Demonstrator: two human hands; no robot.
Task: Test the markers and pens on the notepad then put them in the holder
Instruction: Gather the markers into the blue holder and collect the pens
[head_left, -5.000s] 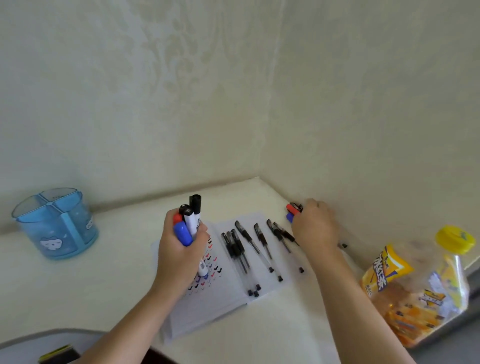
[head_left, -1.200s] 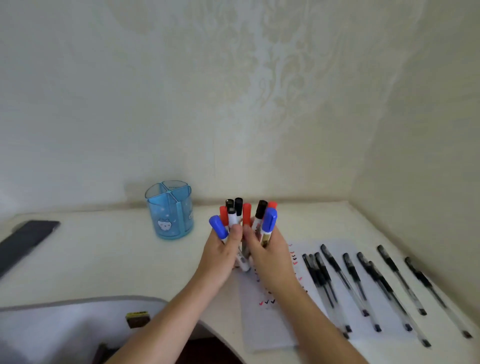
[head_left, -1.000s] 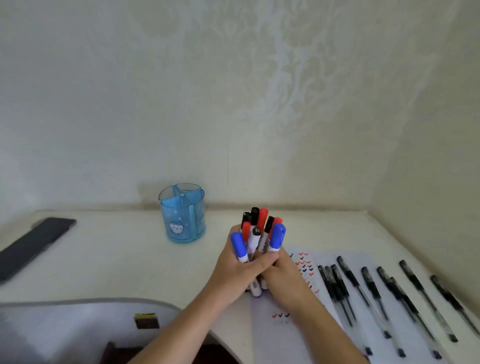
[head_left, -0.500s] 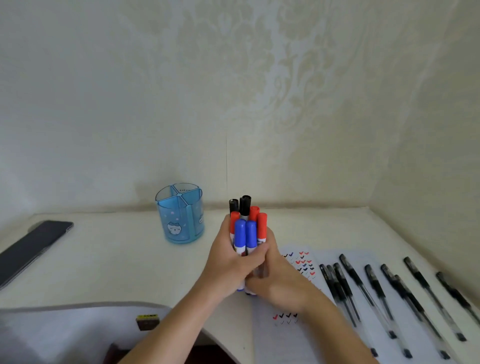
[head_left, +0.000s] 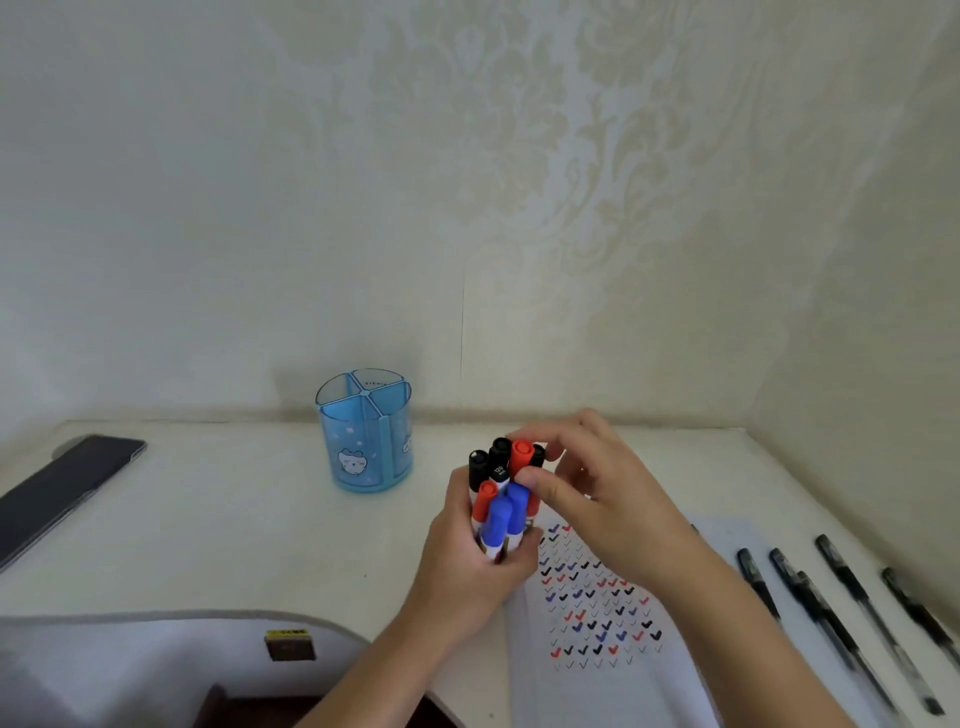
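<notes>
Markers (head_left: 500, 519) gripped upright in left hand (head_left: 467, 571) (one black cap reads 120), right hand (head_left: 597, 499) pinching red cap (head_left: 519, 454)

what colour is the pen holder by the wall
The pen holder is translucent light blue, with a small white cartoon face on its front. The head view shows it best.

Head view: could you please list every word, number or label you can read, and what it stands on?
"120": black-capped marker among the markers the left hand grips.
Print on blue holder's divider: too small to read.
Yellow label, bottom edge: blurred.
Notepad: tick marks only, no words.
</notes>
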